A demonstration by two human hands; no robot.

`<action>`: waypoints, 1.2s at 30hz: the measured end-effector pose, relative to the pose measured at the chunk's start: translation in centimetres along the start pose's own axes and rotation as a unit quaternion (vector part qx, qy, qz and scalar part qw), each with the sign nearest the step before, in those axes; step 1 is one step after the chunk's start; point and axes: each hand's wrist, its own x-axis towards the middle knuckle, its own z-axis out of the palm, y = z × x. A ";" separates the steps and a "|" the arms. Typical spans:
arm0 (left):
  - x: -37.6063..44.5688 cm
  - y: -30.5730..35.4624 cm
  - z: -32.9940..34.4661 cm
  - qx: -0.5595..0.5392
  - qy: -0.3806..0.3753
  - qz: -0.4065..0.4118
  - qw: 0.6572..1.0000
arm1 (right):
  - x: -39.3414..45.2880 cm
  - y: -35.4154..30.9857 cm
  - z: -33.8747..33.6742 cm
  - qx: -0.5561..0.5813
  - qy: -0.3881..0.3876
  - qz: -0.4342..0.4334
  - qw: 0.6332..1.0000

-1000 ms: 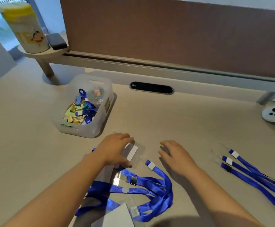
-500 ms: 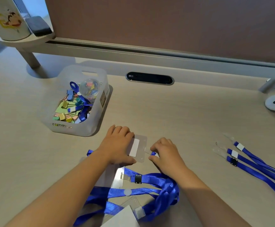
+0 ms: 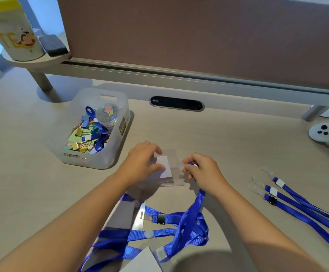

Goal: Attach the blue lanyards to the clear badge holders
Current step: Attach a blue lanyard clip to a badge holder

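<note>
The left hand (image 3: 142,161) presses flat on the clear badge holder (image 3: 169,171) on the desk (image 3: 238,144); the right hand (image 3: 202,169) pinches the blue lanyard (image 3: 197,205) end at its edge. The canister (image 3: 12,34) seemingly reads "TE".

Bare table (image 3: 228,146) lies open ahead of the right hand (image 3: 203,171). A clear bin (image 3: 99,128) of clips blocks the way ahead-left of the left hand (image 3: 142,161); tangled blue lanyards (image 3: 179,226) crowd the space behind both hands, loose lanyards (image 3: 297,205) lie to the right.
</note>
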 end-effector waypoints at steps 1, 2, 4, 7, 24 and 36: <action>0.2 0.4 -0.6 -0.017 0.016 0.001 1.000 | 0.0 -0.7 -0.5 -0.025 0.007 -0.024 0.999; 0.3 0.7 -1.1 -0.034 0.030 0.001 0.999 | 0.0 -1.4 -1.1 -0.043 0.017 -0.049 0.998; 0.3 1.4 -2.2 -0.078 0.064 0.002 0.995 | 0.0 -2.8 -2.2 -0.059 0.047 -0.100 0.992; 0.0 3.0 -3.9 -0.118 0.121 0.015 0.986 | -0.7 -5.3 -3.7 -0.036 0.097 -0.166 0.981; -11.1 7.6 -2.8 -0.101 0.332 0.184 0.920 | -13.2 -5.4 0.0 0.258 0.129 -0.260 0.921; -14.4 7.2 -2.2 0.012 0.328 0.193 0.924 | -14.6 -3.8 1.7 0.168 0.019 -0.211 0.963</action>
